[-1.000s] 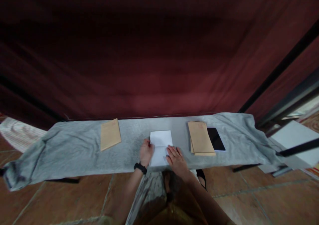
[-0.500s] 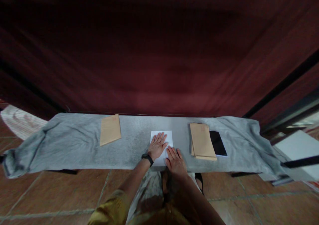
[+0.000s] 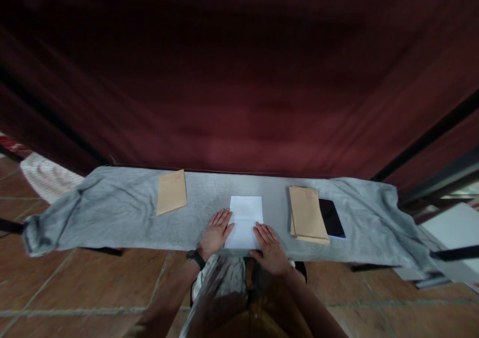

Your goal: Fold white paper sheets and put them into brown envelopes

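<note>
A white sheet of paper [image 3: 245, 209] with a crease across its middle lies flat in front of me on the grey cloth [image 3: 209, 193]. My left hand [image 3: 215, 233] rests at the sheet's left edge, palm down, fingers stretched out. On the other side, my right hand [image 3: 270, 248] lies with its fingertips at the lower right edge of the paper, also open. A single brown envelope [image 3: 171, 192] is to the left. To the right sits a small stack of brown envelopes [image 3: 309, 213], partly over or against a dark-screened tablet [image 3: 332, 219].
The grey cloth covers a narrow bench or table. A dark red curtain-like wall [image 3: 239, 103] rises directly behind it. Tiled floor [image 3: 93, 283] shows in front. A white panel [image 3: 452, 228] stands at the far right, and a striped pale cloth [image 3: 48, 178] at the far left.
My left hand has slid off the middle of the paper to its left edge, uncovering the crease. My right hand has shifted slightly right and down. The whole view has shifted a little.
</note>
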Demonstrator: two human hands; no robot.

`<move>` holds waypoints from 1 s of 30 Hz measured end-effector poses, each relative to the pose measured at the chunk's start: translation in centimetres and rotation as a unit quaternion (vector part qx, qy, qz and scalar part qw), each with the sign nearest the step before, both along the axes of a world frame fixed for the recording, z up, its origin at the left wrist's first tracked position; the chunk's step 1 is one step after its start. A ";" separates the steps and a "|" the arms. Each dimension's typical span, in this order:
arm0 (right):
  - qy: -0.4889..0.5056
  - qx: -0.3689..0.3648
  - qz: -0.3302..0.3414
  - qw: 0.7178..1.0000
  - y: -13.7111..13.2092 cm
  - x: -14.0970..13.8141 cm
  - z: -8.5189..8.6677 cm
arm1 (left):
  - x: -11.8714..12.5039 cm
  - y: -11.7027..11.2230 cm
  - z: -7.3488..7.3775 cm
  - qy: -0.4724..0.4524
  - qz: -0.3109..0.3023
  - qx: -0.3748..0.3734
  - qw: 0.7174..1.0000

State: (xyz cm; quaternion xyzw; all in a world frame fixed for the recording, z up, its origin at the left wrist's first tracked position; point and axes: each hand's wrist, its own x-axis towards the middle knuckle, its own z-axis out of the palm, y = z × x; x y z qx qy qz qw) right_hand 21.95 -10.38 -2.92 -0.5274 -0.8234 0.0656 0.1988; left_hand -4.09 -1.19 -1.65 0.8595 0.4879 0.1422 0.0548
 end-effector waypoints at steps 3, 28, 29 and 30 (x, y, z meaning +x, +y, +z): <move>0.012 -0.004 0.000 1.000 0.1 0.0 0.0 | -0.4 -2.1 0.8 -0.016 -0.051 -0.023 0.998; 0.123 -0.034 -0.032 0.991 0.0 0.3 0.8 | 0.8 -5.6 4.2 -0.209 -0.037 -0.121 0.970; 0.150 -0.035 -0.042 0.987 0.0 0.7 0.8 | 0.7 -5.7 4.3 -0.236 -0.026 -0.135 0.962; 0.174 -0.031 -0.056 0.983 0.1 1.0 0.8 | 0.6 -5.8 4.4 -0.264 -0.013 -0.150 0.953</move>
